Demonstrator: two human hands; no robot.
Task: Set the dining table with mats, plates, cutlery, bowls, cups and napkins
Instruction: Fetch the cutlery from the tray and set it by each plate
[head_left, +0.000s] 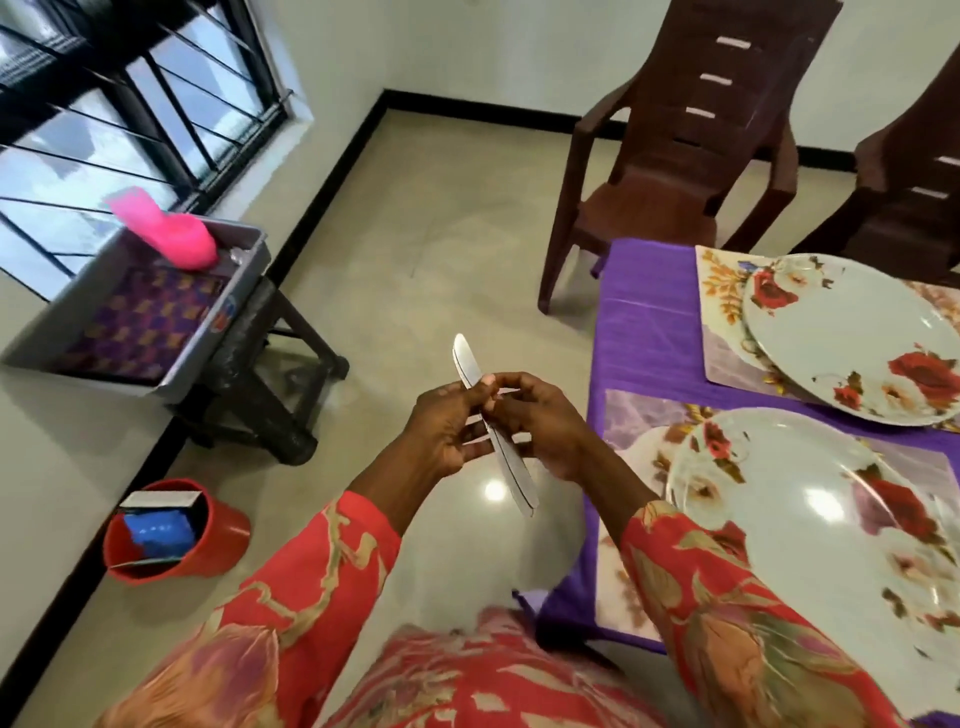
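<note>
Both my hands hold steel table knives (511, 470) in the air over the floor, left of the table. There seem to be two knives pressed together, blades pointing away from me. My left hand (448, 426) pinches them near the blade and my right hand (540, 423) grips them at the middle. On the purple tablecloth (644, 317) lie two floral mats (626, 415), each with a white plate with red roses: a near plate (810, 514) and a far plate (852, 338).
A grey tray (67, 332) with a patterned liner and a pink cloth (166, 228) sits on a dark stool (260, 395) by the window. A red bucket (176, 530) stands on the floor. Two brown plastic chairs (675, 156) stand at the table's far side.
</note>
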